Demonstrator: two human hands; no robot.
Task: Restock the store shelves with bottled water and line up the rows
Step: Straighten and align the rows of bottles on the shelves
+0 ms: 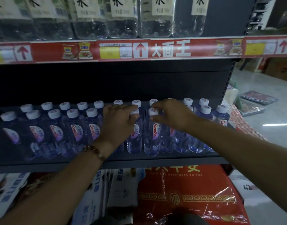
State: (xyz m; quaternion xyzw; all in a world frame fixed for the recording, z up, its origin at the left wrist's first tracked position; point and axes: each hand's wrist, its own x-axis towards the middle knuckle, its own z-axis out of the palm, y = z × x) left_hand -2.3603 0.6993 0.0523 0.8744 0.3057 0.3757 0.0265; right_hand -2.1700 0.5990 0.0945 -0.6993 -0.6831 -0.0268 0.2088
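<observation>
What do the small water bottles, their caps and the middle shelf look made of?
Small clear water bottles: transparent glossy plastic, see-through with highlights. White round caps: opaque matte plastic, probably. Dark grey shelf: likely painted metal, judging by its thin flat edge.

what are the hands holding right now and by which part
Each grips a front-row water bottle by its white cap: left hand on one bottle, right hand on the next bottle.
</observation>
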